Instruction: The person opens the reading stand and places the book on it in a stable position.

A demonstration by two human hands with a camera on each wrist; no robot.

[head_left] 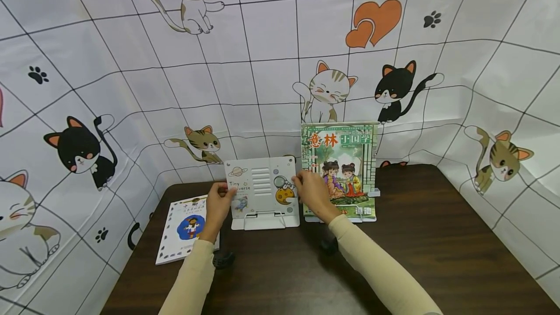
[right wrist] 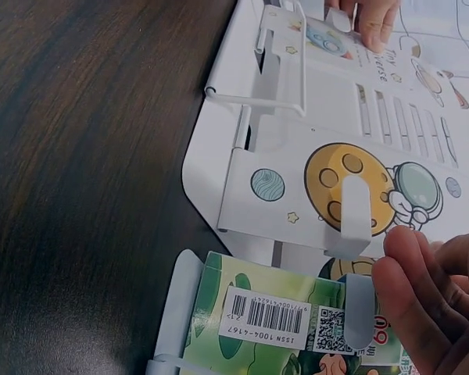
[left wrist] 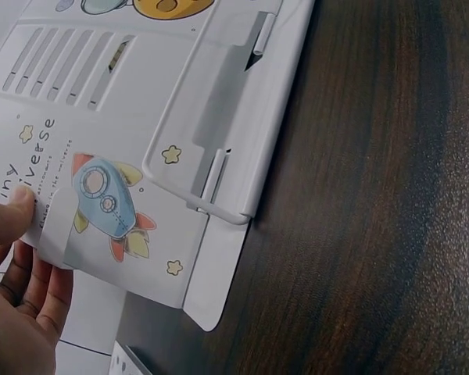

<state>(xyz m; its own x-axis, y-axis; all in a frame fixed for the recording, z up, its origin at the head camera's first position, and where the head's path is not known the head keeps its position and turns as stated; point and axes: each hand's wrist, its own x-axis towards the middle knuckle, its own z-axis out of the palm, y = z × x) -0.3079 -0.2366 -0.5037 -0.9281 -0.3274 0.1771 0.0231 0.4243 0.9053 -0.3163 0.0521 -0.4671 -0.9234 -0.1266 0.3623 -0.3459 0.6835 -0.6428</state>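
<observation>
A white reading stand (head_left: 261,171), printed with planets, a rocket and "Tiny Universe", stands tilted back on the dark table. My left hand (head_left: 218,205) pinches its left edge; in the left wrist view the thumb (left wrist: 16,215) lies on the front beside a white side clip (left wrist: 59,226), the other fingers behind. My right hand (head_left: 312,193) is at the stand's right edge. In the right wrist view its curled fingertips (right wrist: 402,254) meet that edge near the other clip (right wrist: 356,215), above the yellow moon print. A wire page holder (head_left: 264,220) lies across the stand's lower front.
Close on the right, a second stand (head_left: 310,219) holds an upright green magazine (head_left: 341,164). A white book (head_left: 183,232) with a blue round picture lies flat at the left. Behind the table hangs a cat-print cloth (head_left: 271,86). Dark wood tabletop (head_left: 420,237) extends right.
</observation>
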